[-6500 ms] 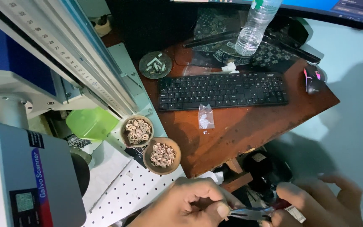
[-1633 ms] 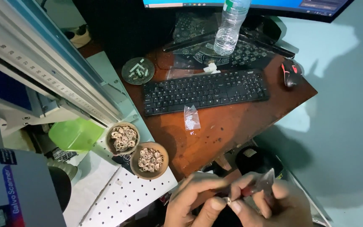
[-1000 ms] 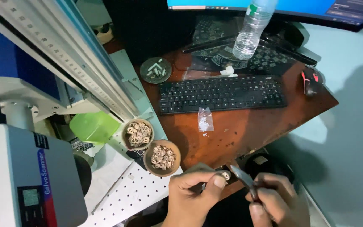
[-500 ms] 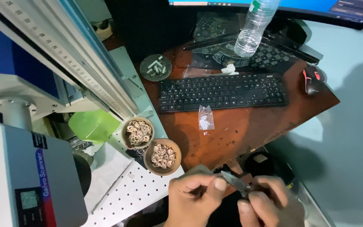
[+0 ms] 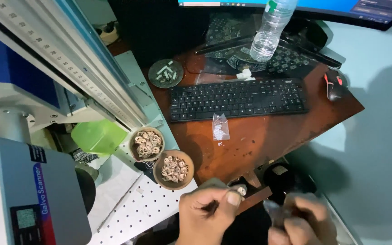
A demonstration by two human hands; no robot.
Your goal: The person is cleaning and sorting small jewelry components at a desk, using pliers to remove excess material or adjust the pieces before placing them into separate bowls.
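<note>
1. Reddish-brown wood makes up the desk (image 5: 268,140), which fills the centre and right of the frame down to a corner at mid-right.
2. A white and blue machine (image 5: 28,181) with a slanted ruled rail takes the whole left side, over a white perforated plate (image 5: 137,213) at lower left.
3. A black keyboard (image 5: 237,97) lies across the desk's upper centre.
4. A clear plastic bottle (image 5: 271,29) stands at the top, above the keyboard's right half.
5. A green plastic piece (image 5: 98,136) sits at left of centre, under the rail.
6. Two round wooden bowls (image 5: 173,169) of small pale rings touch each other between the green piece and the desk edge.
7. A dark round dish (image 5: 165,73) with pale bits lies above the keyboard's left end.
8. A black mouse (image 5: 333,85) rests at the keyboard's right.
9. A small clear bag (image 5: 220,127) lies just below the keyboard.
10. The left hand (image 5: 207,215), bottom centre, pinches a small pale piece (image 5: 240,189) between thumb and fingertip.
11. The right hand (image 5: 302,220), bottom right, is blurred with fingers curled around something greyish; I cannot tell what it is or how firmly it is held.
</note>
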